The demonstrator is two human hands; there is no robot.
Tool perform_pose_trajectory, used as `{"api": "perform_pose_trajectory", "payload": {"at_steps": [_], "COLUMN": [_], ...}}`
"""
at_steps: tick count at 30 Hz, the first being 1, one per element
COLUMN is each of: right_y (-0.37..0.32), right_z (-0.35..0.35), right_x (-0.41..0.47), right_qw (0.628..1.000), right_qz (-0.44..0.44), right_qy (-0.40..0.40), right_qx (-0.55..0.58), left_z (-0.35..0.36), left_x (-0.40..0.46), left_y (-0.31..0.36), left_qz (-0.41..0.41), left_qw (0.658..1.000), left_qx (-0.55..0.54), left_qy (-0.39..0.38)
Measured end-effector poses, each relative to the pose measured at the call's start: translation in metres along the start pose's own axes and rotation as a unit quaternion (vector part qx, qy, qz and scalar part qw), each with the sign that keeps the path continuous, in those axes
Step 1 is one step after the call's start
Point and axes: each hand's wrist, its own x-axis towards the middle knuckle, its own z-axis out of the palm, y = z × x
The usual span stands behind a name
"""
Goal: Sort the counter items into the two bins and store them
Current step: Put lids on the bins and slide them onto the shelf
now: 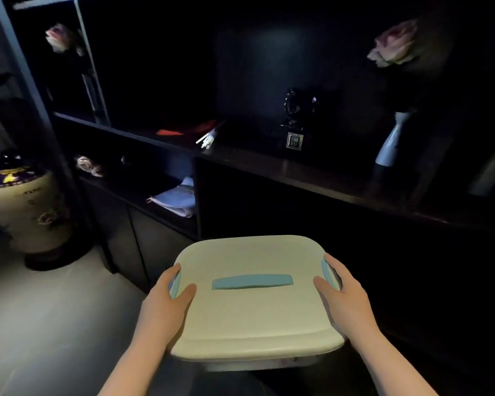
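While I hold the lidded bin (255, 307) out in front of me, the left hand (163, 304) grips its left edge with the thumb laid on the lid and the fingers curled over the blue side clip (175, 281), and the right hand (346, 295) grips the opposite edge the same way. A blue handle (252, 281) lies flat in the middle of the lid. The bin hangs between my hands above the floor (40, 324), just in front of the dark cabinet (155, 238).

I judge the sorting for this bin finished, since the lid is on; what is inside I cannot tell, because the lid hides everything. What remains, as I read it, is storing it, probably somewhere in the cabinet ahead. The second bin is not in view, so I cannot say how it stands.

Further out, a low open shelf holds a folded pale cloth (175, 200) and a small crumpled thing I cannot identify. On the counter (269, 164) above lie a red object (183, 130) and a bundle of white sticks (207, 138), so some items may still need sorting. Beside them stand a dark ornament with a small square tag (294, 140) and a white vase (389, 141) carrying a pink rose. Far left, a large patterned jar (26, 207) stands on the floor.
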Motion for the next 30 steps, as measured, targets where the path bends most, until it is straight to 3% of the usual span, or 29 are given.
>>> {"api": "perform_pose_trajectory", "payload": {"at_steps": [11, 18, 30], "right_y": [0.023, 0.044, 0.064], "right_z": [0.05, 0.084, 0.118], "right_x": [0.014, 0.071, 0.166], "right_qw": [0.993, 0.985, 0.969], "right_qz": [0.076, 0.117, 0.169], "right_qy": [0.09, 0.125, 0.151], "right_qx": [0.0, -0.024, -0.097], "left_z": [0.026, 0.069, 0.138], "left_x": [0.116, 0.196, 0.294], "left_y": [-0.002, 0.005, 0.01], "left_qz": [0.054, 0.053, 0.057], "left_qw": [0.993, 0.987, 0.987], "left_qx": [0.012, 0.009, 0.043], "left_qy": [-0.103, -0.151, -0.145]}}
